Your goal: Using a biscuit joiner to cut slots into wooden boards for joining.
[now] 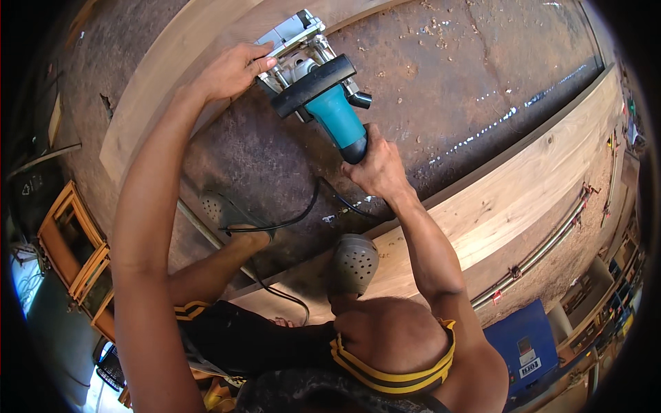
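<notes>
A teal and black biscuit joiner (336,113) with a silver fence lies against the edge of a wooden board (148,103) at the top of the view. My right hand (382,167) is wrapped round the black rear end of its body. At the front, my left hand (234,70) grips the side of the metal fence, its thumb and fingers pressed on it. The fence hides the board's edge where the two meet. A black power cord (303,215) loops below the tool toward my feet.
A long wooden board (523,199) runs diagonally from lower middle to upper right, one shoe (355,260) against it. Beyond it lie long bar clamps (551,244) and a blue case (527,347). Orange-brown wooden frames (72,241) stand at left. Wood chips dot the brown surface (441,82).
</notes>
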A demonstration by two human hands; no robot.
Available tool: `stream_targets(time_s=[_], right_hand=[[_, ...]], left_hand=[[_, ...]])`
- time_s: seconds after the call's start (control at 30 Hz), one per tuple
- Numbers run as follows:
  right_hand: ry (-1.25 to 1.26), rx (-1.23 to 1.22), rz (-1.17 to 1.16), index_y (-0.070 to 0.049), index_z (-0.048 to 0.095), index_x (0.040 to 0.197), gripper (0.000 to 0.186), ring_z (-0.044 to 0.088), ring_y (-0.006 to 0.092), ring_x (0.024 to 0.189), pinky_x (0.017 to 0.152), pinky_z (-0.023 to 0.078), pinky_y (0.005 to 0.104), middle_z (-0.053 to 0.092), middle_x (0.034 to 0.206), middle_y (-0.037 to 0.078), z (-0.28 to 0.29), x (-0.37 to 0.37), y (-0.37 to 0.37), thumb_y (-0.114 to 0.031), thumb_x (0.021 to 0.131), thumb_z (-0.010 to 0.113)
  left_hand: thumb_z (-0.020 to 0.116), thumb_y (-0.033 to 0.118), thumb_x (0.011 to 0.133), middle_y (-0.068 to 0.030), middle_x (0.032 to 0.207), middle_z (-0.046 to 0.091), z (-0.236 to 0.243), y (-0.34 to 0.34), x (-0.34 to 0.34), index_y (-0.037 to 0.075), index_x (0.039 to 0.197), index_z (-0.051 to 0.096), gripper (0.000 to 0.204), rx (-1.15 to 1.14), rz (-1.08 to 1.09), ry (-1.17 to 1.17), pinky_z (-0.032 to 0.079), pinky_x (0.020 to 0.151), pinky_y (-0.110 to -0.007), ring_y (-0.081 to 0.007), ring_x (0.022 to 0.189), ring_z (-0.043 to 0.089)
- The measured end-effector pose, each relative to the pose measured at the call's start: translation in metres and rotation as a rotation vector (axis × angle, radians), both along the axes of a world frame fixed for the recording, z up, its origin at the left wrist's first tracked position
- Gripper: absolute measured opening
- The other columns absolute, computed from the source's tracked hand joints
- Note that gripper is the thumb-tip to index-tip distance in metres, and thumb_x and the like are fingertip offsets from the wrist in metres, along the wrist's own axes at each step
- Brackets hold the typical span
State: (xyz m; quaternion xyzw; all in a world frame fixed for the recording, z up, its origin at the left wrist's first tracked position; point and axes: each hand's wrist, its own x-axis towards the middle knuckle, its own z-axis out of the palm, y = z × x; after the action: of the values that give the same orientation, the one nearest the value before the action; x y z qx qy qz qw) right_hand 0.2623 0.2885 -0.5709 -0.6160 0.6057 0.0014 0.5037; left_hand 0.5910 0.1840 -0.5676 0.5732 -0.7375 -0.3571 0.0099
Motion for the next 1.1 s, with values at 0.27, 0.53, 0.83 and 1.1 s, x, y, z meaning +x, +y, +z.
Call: stream_targets(time_s=[0.27,0.53,0.83,1.1], right_hand=[[0.018,0.081,0.039,0.002,0.051,0.126,0.064,0.07,0.0489,0.102,0.091,0.056,0.0527,0.072,0.103,0.031,0.006,-0.001,-0.006,-0.023,0.076,0.083],[0.031,0.061,0.016,0.004,0.053,0.124,0.066,0.071,0.0485,0.1,0.089,0.057,0.0507,0.071,0.102,0.034,0.004,0.0,-0.004,-0.02,0.072,0.085],[0.032,0.097,0.016,0.003,0.052,0.127,0.066,0.071,0.0483,0.102,0.091,0.056,0.051,0.071,0.103,0.033,0.009,0.005,-0.011,-0.02,0.074,0.084],[0.038,0.082,0.007,0.003,0.053,0.125,0.066,0.071,0.0468,0.1,0.091,0.057,0.0495,0.072,0.102,0.032,0.0,0.014,-0.015,-0.021,0.072,0.083]], left_hand=[[0.052,0.04,0.108,-0.0217,0.141,0.061,0.009,-0.005,-0.003,0.003,0.147,0.056,0.053,0.126,0.023,-0.056,0.041,0.113,-0.043,-0.0349,0.133,0.055],[0.058,0.039,0.106,-0.026,0.13,0.066,0.01,-0.005,-0.004,0.0,0.14,0.06,0.053,0.073,0.003,0.007,0.047,0.103,-0.044,-0.04,0.121,0.062],[0.058,0.042,0.105,-0.0264,0.131,0.066,0.008,-0.005,-0.003,-0.001,0.138,0.061,0.055,0.018,0.005,-0.035,0.047,0.104,-0.046,-0.0411,0.124,0.062],[0.058,0.042,0.105,-0.0261,0.129,0.067,0.007,-0.005,0.0,0.001,0.135,0.064,0.052,-0.003,-0.01,-0.012,0.048,0.104,-0.047,-0.0413,0.124,0.062]])
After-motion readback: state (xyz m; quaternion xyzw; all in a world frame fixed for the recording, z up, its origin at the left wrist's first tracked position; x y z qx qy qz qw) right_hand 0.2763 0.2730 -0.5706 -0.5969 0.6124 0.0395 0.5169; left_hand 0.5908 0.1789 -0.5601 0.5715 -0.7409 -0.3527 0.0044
